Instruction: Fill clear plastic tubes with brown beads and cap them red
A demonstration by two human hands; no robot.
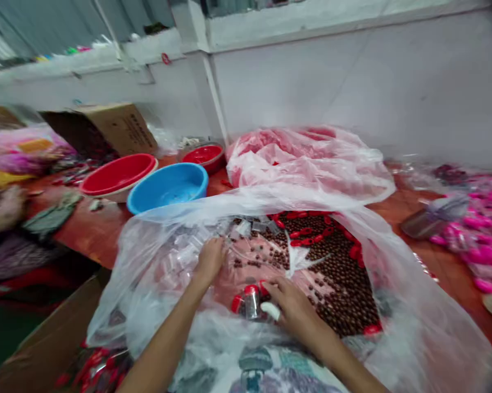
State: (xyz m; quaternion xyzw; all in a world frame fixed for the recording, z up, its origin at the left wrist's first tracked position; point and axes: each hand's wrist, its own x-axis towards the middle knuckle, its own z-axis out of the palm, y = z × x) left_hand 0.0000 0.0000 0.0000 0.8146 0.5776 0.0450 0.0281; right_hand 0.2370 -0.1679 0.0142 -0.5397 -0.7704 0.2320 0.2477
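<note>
Both hands work inside my clear plastic bag [155, 256]: left hand [210, 261] spread flat, right hand [297, 314] pinching red-capped vials [249, 300], brown beads [339, 278] mostly unsorted.

Blue basin [167, 187] as landmark. Left of it: red bowl [117, 173], white-rimmed. Behind: smaller red bowl [205, 155]. Right, near: dark brown beads [336, 284], red caps [252, 290], clear bag [147, 273]. Far right: pink items [481, 229].
</note>
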